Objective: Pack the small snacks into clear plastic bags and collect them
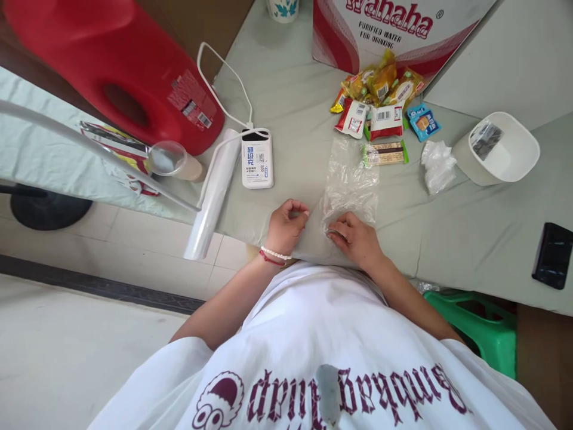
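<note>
A clear plastic bag (pixel 351 179) lies flat and crinkled on the covered table in front of me. My right hand (pixel 356 240) is at its near end, thumb and fingers pinched on the bag's edge. A small greyish bit shows at those fingertips, too small to name. Just left of the bag, my left hand (pixel 287 227) rests low over the table with its fingers curled and thumb against the forefinger. Whether anything thin is between them is hidden. Beyond the bag's far end lie a wafer-like snack bar (pixel 385 153) and two red-and-white packets (pixel 387 121).
Yellow snack packs (pixel 378 80) and a blue packet (pixel 423 122) lie by the water carton (pixel 389 36). Rightward are crumpled white plastic (pixel 437 167), a white tub (pixel 521 149) and a phone (pixel 554 255). Leftward: a cabled power bank (pixel 257 161), film roll (pixel 213 200), red jug (pixel 147 71).
</note>
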### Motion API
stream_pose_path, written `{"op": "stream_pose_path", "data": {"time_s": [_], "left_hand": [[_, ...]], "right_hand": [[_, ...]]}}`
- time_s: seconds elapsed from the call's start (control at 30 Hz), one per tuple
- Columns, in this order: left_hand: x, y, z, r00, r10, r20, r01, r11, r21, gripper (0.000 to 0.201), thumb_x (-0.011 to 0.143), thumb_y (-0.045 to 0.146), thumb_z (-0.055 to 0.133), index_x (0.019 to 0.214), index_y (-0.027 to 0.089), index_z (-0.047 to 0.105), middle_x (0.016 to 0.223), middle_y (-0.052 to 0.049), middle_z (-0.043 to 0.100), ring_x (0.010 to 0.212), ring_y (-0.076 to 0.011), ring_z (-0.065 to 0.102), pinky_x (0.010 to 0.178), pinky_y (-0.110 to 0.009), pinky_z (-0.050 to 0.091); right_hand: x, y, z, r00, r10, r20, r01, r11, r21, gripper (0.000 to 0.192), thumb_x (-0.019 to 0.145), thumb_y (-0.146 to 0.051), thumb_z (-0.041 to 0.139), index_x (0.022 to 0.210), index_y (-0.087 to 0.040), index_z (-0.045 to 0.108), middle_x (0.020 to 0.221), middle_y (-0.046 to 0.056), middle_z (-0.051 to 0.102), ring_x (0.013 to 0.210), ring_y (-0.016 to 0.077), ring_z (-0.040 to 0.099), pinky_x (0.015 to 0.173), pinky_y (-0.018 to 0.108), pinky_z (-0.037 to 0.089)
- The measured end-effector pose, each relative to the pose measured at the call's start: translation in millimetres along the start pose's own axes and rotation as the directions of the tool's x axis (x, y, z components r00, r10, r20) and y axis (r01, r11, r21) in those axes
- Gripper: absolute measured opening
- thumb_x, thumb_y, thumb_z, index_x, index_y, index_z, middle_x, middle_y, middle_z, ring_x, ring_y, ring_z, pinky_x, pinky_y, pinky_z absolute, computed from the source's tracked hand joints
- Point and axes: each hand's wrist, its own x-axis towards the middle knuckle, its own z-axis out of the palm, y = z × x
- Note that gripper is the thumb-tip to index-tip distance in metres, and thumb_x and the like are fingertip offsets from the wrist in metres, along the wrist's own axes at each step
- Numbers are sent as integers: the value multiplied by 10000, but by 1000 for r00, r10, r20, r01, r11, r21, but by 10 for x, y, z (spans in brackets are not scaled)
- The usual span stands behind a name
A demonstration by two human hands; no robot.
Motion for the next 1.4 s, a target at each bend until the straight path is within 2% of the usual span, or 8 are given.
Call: {"op": "stream_pose_path", "data": {"time_s": [0.23, 0.53, 0.7, 0.87, 1.07, 1.27, 1.33, 1.4], "left_hand": [[-351, -122, -106, 980, -54, 190, 10, 974, 225, 276, 779, 452, 696, 801, 178, 714, 635, 19, 613, 527, -111, 464, 514, -255, 360], [-238, -125, 260, 967, -7, 256, -127, 856, 501, 141, 766, 326, 726, 715, 195, 739, 581, 11, 619, 587, -156, 540, 594, -291, 377], [-200, -165, 283, 966, 83, 246, -161, 936, 313, 90, 781, 235, 647, 727, 196, 707, 626, 17, 599, 594, -134, 519, 589, -269, 396], [-232, -131, 291, 907, 288, 308, -296, 955, -22, 81, 790, 258, 696, 741, 197, 677, 892, -39, 660, 892, -173, 647, 795, -295, 517], [-236, -58, 366, 853, 342, 394, -300, 939, -166, 97, 784, 188, 724, 742, 196, 636, 890, -43, 686, 942, -177, 667, 893, -336, 537], [-119, -32, 369, 934, 191, 302, -101, 952, -288, 241, 744, 242, 789, 672, 177, 568, 1090, -77, 727, 980, -185, 688, 934, -367, 539], [-80, -19, 365, 956, 157, 248, -82, 954, -288, 262, 721, 244, 803, 646, 176, 562, 1031, -66, 725, 956, -181, 682, 919, -356, 536], [-71, 3, 379, 952, 172, 251, -107, 962, -252, 231, 727, 251, 793, 652, 179, 586, 970, -57, 717, 915, -173, 668, 887, -343, 534]], "right_hand": [[-3, -5, 14, 996, 54, -69, -41, 984, 172, 195, 1017, -295, 571, 1031, -229, 754, 1015, 61, 705, 849, 187, 650, 693, 289, 450], [9, 58, -32, 983, 125, -138, -50, 891, 451, 144, 969, -322, 618, 930, -230, 722, 918, 45, 678, 764, 175, 610, 698, 308, 467], [15, 67, -99, 978, 181, -101, -81, 781, 619, 153, 943, -372, 658, 921, -237, 728, 860, 20, 637, 663, 139, 516, 638, 296, 425], [2, 33, -218, 977, 212, 18, -139, 572, 809, 249, 861, -451, 779, 1006, -256, 727, 889, -1, 641, 602, 103, 392, 586, 277, 369], [-10, 58, -289, 951, 294, 93, -181, 290, 940, 274, 801, -469, 846, 889, -239, 726, 791, -3, 654, 674, 122, 523, 621, 268, 412], [-75, 113, -445, 877, 413, 245, -258, -26, 966, 388, 720, -483, 899, 856, -229, 640, 728, -51, 552, 491, 52, 233, 429, 220, 169], [-131, 107, -495, 872, 423, 247, -259, -30, 965, 403, 727, -501, 888, 859, -227, 623, 858, -25, 620, 492, 44, 227, 422, 224, 156], [-181, 75, -517, 878, 426, 217, -266, 58, 962, 372, 783, -525, 842, 883, -231, 635, 826, -27, 611, 494, 52, 245, 433, 229, 177]]}}
